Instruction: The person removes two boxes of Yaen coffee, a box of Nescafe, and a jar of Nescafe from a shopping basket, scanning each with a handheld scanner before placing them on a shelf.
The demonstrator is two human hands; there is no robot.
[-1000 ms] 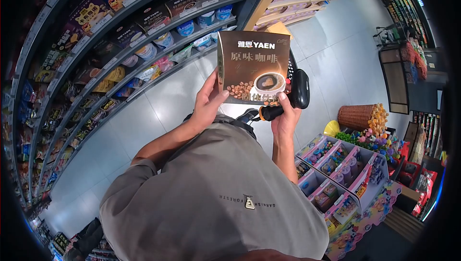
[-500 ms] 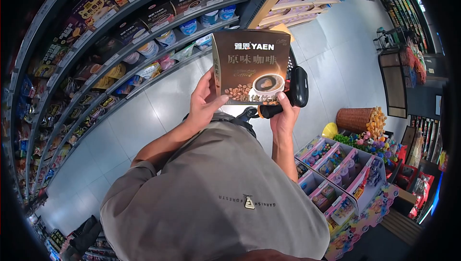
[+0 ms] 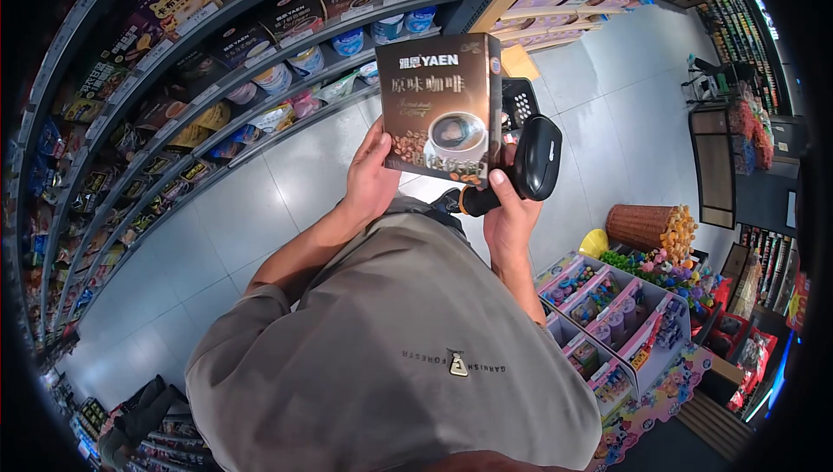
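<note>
A brown coffee box (image 3: 438,103), marked YAEN and printed with a coffee cup and beans, is held upright with its front facing me. My left hand (image 3: 371,173) grips its lower left side, fingers behind the box. At the lower right corner, my right hand (image 3: 512,207) closes on it with the thumb in front. Right beside that hand is a black rounded object (image 3: 538,158) with a small white logo; I cannot tell whether the fingers also hold it. Behind the box's right edge shows a black perforated basket-like thing (image 3: 521,103).
Curved shelves (image 3: 260,64) of boxed drinks, tubs and snack bags run along the left. A display bin (image 3: 607,316) of small toys stands at lower right, with a wicker basket (image 3: 640,225) behind it. Pale floor tiles (image 3: 286,168) lie below. A person (image 3: 143,424) appears at lower left.
The box has shifted slightly left and up and turned, so its right side now shows instead of its left. More of the black object beside my right hand is visible.
</note>
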